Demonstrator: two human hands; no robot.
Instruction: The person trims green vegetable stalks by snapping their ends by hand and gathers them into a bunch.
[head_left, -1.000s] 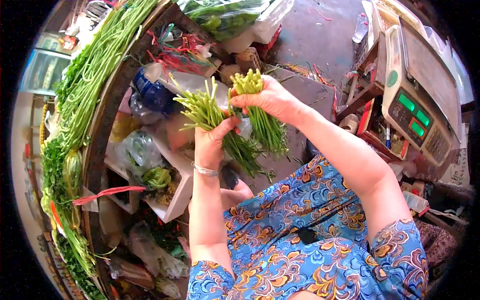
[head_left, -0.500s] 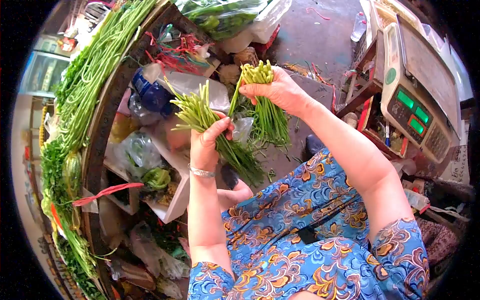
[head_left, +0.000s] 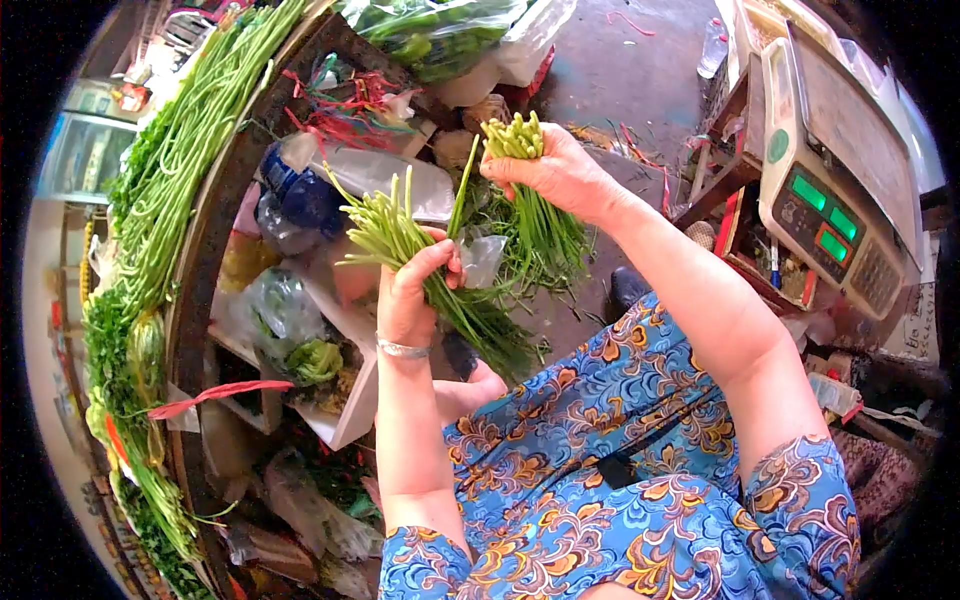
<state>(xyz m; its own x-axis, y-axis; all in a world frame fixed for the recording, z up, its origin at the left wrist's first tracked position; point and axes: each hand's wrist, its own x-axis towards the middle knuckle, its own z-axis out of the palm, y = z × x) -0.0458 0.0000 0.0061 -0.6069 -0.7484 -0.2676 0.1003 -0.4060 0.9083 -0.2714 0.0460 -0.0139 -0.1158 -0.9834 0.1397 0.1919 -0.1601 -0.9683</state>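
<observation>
My left hand, with a bracelet at the wrist, is wrapped round a loose bunch of green stems. The pale cut ends fan out up and left, and the thinner green parts hang down to the right. My right hand grips a second, tighter bunch just below its cut ends, and its greens hang down. One longer stem stands up between the two hands, its lower end near the left fingers. A clear plastic scrap shows between the bunches.
A digital scale with lit green displays stands at the right. Long green beans and leafy greens line the curved counter at the left. Behind are red ties and bagged vegetables. A white foam box lies left of my left arm.
The two hands have moved apart, the right one up and to the right with its bunch, the left one slightly left and down. The single stem now shows between the bunches.
</observation>
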